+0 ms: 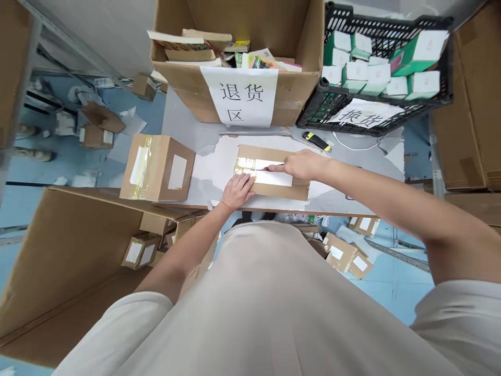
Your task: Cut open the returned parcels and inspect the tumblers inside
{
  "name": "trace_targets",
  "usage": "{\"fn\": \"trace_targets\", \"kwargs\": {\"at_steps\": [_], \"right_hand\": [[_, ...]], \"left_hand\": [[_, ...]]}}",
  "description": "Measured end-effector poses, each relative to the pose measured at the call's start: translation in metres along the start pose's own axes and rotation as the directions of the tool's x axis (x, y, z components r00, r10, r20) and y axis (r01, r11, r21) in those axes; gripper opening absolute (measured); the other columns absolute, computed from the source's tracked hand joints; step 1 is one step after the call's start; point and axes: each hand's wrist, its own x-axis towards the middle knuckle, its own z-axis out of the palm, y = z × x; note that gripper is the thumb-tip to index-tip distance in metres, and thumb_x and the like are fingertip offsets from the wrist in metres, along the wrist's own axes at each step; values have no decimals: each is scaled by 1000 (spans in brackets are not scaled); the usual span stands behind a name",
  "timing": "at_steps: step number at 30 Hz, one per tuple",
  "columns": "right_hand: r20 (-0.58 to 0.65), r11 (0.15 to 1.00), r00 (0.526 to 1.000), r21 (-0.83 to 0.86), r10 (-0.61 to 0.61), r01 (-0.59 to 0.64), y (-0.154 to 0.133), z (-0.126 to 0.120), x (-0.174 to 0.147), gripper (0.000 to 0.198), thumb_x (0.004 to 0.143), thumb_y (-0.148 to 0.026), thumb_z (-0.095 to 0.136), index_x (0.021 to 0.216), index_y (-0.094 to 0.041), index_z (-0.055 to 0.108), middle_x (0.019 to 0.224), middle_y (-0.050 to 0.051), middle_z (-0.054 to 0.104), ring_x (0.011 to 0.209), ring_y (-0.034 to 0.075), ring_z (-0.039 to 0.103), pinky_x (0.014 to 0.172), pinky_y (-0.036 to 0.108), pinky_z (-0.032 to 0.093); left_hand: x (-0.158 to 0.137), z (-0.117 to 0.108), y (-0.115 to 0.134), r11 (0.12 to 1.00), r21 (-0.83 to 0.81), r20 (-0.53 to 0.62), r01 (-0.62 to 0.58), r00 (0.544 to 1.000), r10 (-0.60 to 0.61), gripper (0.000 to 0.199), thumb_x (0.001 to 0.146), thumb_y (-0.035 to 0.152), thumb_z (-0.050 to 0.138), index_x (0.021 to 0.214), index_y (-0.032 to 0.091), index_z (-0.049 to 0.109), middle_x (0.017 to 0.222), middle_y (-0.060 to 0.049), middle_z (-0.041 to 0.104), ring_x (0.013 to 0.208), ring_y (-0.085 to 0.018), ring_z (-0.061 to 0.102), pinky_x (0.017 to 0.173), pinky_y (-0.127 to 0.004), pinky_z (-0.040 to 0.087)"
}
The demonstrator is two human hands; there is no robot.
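A flat brown cardboard box (299,191) with clear tape and a white label lies on the table in front of me. My left hand (238,192) rests on its near left corner, fingers stretched out flat and steadying it. Over the label, my right hand (303,164) is closed around a slim tool (266,168) with a red part and a thin dark tip pointing left. Its exact kind is too small to make out, and the palm hides the rest. Beyond the box lies a black and yellow utility knife (317,141).
A taped carton (158,167) stands at the table's left. Behind are a large box (180,96) of books and a black crate (313,107) of green-and-white boxes, both with paper signs. A big open carton (58,245) is at lower left; parcels (340,251) lie on the floor.
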Motion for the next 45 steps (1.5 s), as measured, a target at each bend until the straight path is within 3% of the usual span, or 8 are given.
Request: {"fn": "trace_targets", "kwargs": {"at_steps": [8, 14, 16, 19, 22, 25, 31, 45], "right_hand": [[-47, 956, 962, 136, 269, -261, 41, 81, -125, 65, 88, -14, 43, 148, -37, 35, 82, 8, 69, 72, 21, 62, 68, 31, 37], [-206, 864, 882, 385, 424, -325, 36, 126, -175, 54, 92, -25, 41, 145, -36, 41, 96, 8, 70, 70, 19, 63, 63, 28, 42], [-260, 701, 787, 655, 560, -283, 22, 144, -180, 53, 93, -34, 42, 146, -33, 41, 97, 5, 71, 68, 16, 62, 61, 27, 46], [-124, 254, 661, 961, 740, -104, -6, 168, -163, 62, 90, -40, 50, 149, -27, 37, 84, 1, 68, 48, 10, 53, 47, 24, 46], [14, -80, 625, 994, 780, 78, -30, 182, -129, 68, 86, -40, 57, 149, -26, 37, 77, -1, 64, 42, 7, 47, 39, 22, 43], [52, -201, 634, 966, 772, 165, -39, 189, -105, 70, 84, -38, 59, 148, -26, 37, 76, -2, 62, 41, 5, 46, 37, 20, 41], [52, -304, 711, 924, 702, 232, -37, 201, -101, 74, 84, -41, 60, 151, -26, 32, 70, -4, 58, 40, 5, 46, 37, 19, 41], [27, -165, 791, 982, 612, 94, -26, 207, -121, 70, 82, -36, 61, 148, -31, 37, 59, -6, 58, 34, 6, 41, 34, 20, 39]], "left_hand": [[1, 5, -6, 1000, 15, -11, -26, 1000, 26, 72, 93, 62, 23, 133, 11, 55, 127, -22, 58, 126, -33, 49, 106, -48, 35], [1, -4, 2, 999, 35, -26, 1, 1000, 0, 57, 95, 52, 34, 130, 13, 56, 125, -20, 59, 122, -32, 51, 104, -47, 37], [2, -12, 12, 998, 48, -27, 29, 999, -28, 55, 94, 51, 39, 131, 14, 55, 125, -20, 58, 122, -33, 51, 103, -47, 37], [16, -26, 32, 995, 84, -28, 55, 998, -53, 72, 82, 65, 50, 135, 15, 51, 132, -21, 53, 128, -37, 44, 108, -53, 29], [44, -37, 51, 994, 107, 50, 38, 998, -43, 104, 64, 79, 60, 143, 15, 41, 149, -23, 36, 139, -44, 28, 114, -59, 13], [70, -39, 64, 990, 136, 164, 46, 984, -69, 122, 54, 83, 64, 149, 13, 31, 156, -26, 22, 143, -48, 17, 112, -66, 4], [78, -28, 72, 982, 175, 253, 72, 960, -116, 125, 56, 87, 57, 150, 10, 26, 156, -28, 19, 144, -48, 13, 110, -67, 4], [80, -15, 66, 982, 141, 249, 128, 955, -160, 124, 56, 87, 56, 151, 14, 25, 158, -24, 18, 146, -45, 13, 112, -65, 0]]}}
